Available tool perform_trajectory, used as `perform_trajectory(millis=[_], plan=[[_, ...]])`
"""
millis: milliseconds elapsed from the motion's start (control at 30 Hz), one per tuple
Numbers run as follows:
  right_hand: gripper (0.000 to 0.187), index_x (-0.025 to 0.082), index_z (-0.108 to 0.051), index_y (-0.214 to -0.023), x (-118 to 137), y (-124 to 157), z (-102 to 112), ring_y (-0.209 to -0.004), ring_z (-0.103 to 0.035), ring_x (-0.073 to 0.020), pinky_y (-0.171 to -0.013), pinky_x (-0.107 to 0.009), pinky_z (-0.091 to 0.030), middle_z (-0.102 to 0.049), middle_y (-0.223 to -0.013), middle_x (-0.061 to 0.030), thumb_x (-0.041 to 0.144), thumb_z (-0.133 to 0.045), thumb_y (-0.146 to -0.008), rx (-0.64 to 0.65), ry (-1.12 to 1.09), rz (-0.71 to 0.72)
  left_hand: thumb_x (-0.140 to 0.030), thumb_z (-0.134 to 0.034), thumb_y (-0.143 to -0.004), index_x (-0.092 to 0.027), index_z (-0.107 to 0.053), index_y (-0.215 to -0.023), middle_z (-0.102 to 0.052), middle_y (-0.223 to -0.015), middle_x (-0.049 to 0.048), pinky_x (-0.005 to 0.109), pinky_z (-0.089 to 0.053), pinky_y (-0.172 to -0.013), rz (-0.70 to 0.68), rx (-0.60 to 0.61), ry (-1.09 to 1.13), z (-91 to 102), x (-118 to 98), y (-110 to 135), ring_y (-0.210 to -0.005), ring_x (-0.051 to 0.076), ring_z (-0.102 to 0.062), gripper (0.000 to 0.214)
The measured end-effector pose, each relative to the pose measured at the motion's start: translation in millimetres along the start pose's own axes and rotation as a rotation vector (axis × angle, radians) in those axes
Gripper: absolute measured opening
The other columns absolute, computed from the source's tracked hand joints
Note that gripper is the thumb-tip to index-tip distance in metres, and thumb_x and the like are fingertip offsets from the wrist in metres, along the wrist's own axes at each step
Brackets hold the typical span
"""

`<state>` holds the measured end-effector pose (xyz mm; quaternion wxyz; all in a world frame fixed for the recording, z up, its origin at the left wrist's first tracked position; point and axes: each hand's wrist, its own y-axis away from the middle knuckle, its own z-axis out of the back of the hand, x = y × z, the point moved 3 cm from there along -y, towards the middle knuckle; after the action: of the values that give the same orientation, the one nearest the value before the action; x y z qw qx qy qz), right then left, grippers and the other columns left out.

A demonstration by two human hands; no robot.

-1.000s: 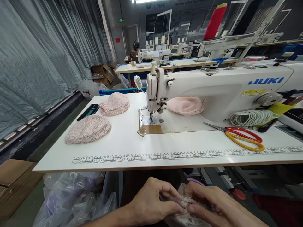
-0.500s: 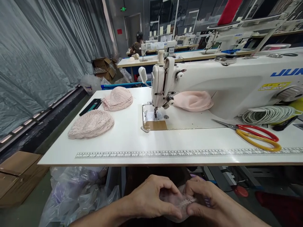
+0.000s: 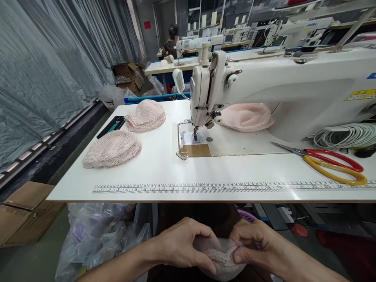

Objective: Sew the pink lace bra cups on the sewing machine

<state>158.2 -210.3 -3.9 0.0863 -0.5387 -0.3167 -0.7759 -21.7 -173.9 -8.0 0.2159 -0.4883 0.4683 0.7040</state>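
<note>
Below the table's front edge, both hands hold a pale pink lace-edged fabric cup (image 3: 225,256). My left hand (image 3: 185,244) curves around its left side, thumb and fingers gripping the sheer cloth. On the other side my right hand (image 3: 258,244) pinches the scalloped lace edge between thumb and bent fingers. Up on the table, a stack of pink lace cups (image 3: 113,149) lies at the left, with a second stack (image 3: 147,115) behind it. More smooth pink fabric pieces (image 3: 246,117) rest under the arm of the sewing machine (image 3: 202,94).
Red-and-yellow-handled scissors (image 3: 335,164) lie on the right of the white table (image 3: 158,168), near a coiled white cord (image 3: 343,135). A printed ruler (image 3: 205,188) runs along the front edge. Plastic bags (image 3: 100,239) and a cardboard box (image 3: 26,211) stand lower left. A person (image 3: 172,41) sits far back.
The cup has opened out between my hands, so more of its lace edge shows. My left hand has shifted slightly left. The view has tilted down a little and moved closer to the machine.
</note>
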Motion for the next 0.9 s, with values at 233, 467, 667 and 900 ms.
perform_trajectory(millis=[233, 467, 667, 900], plan=[[0.021, 0.02, -0.048, -0.065, -1, 0, 5, -0.057, -0.039, -0.0101, -0.051, -0.019, -0.032, -0.042, -0.061, 0.0047, 0.035, -0.057, -0.078, -0.051, 0.193, 0.01, -0.051, -0.079, -0.054, -0.016, -0.071, -0.072, -0.049, -0.068, -0.0037, 0.018, -0.027, -0.05, -0.075, -0.035, -0.081, 2.6, 3, -5, -0.061, 0.008, -0.042, 0.04], [0.028, 0.021, -0.045, -0.072, -7, 1, 3, -0.049, -0.033, -0.0081, -0.044, -0.018, -0.028, -0.04, -0.059, 0.007, 0.045, -0.055, -0.082, 0.042, -0.042, -0.065, -0.033, -0.071, -0.068, -0.015, -0.075, -0.083, -0.064, -0.067, 0.0008, 0.019, -0.041, -0.062, 0.026, -0.025, 0.215, 1.2, 8, -6, -0.064, 0.011, -0.053, 0.024], [0.025, 0.018, -0.064, -0.073, -8, -5, -4, -0.064, -0.048, -0.0116, -0.058, -0.019, -0.037, -0.053, -0.067, 0.0017, 0.041, -0.059, -0.081, 0.107, -0.035, -0.029, -0.03, -0.068, -0.071, -0.014, -0.075, -0.081, -0.062, -0.059, -0.0001, 0.016, -0.036, -0.052, 0.072, -0.04, 0.104, 3.1, 1, -3, -0.056, 0.009, -0.05, 0.02], [0.03, 0.017, -0.068, -0.07, -15, -6, -3, -0.06, -0.048, -0.0109, -0.055, -0.019, -0.037, -0.054, -0.062, 0.0017, 0.046, -0.063, -0.077, 0.136, -0.108, -0.038, -0.032, -0.069, -0.07, -0.016, -0.075, -0.085, -0.067, -0.066, 0.002, 0.017, -0.041, -0.058, 0.091, 0.041, 0.158, 5.2, 9, 3, -0.06, 0.01, -0.056, 0.022]])
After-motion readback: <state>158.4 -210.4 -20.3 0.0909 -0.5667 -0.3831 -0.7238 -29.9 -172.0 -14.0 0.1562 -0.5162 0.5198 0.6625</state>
